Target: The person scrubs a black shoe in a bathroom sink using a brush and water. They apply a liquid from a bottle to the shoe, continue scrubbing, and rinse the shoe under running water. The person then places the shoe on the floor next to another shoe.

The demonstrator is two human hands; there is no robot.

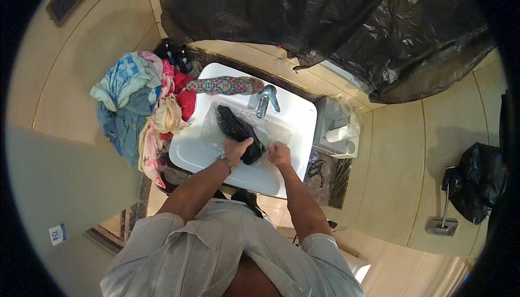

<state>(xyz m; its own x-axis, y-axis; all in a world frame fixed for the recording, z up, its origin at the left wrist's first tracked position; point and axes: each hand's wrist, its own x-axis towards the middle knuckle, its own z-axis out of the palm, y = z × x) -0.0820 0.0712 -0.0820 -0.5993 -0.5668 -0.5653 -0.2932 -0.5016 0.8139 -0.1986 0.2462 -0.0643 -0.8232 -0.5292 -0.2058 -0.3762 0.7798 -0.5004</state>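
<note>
A black shoe [235, 124] lies tilted over the water in a white washbasin [187, 151], its dark sole facing up. My left hand [236, 150] grips it near its lower end, thumb across the top. Just right of that end is my right hand [279, 155], with curled fingers. Whether those fingers hold a small part of the shoe or nothing is hidden. Soapy water [280, 132] fills part of the bowl. A patterned insole [225, 86] rests along the back rim, beside the chrome faucet [266, 100].
Crumpled clothes and cloths [130, 90] are heaped left of the basin, near dark bottles [183, 59]. A grey box [325, 134] with a clear cup [343, 132] stands on the right. Black plastic sheeting [284, 8] hangs behind; a black bag [479, 183] hangs far right.
</note>
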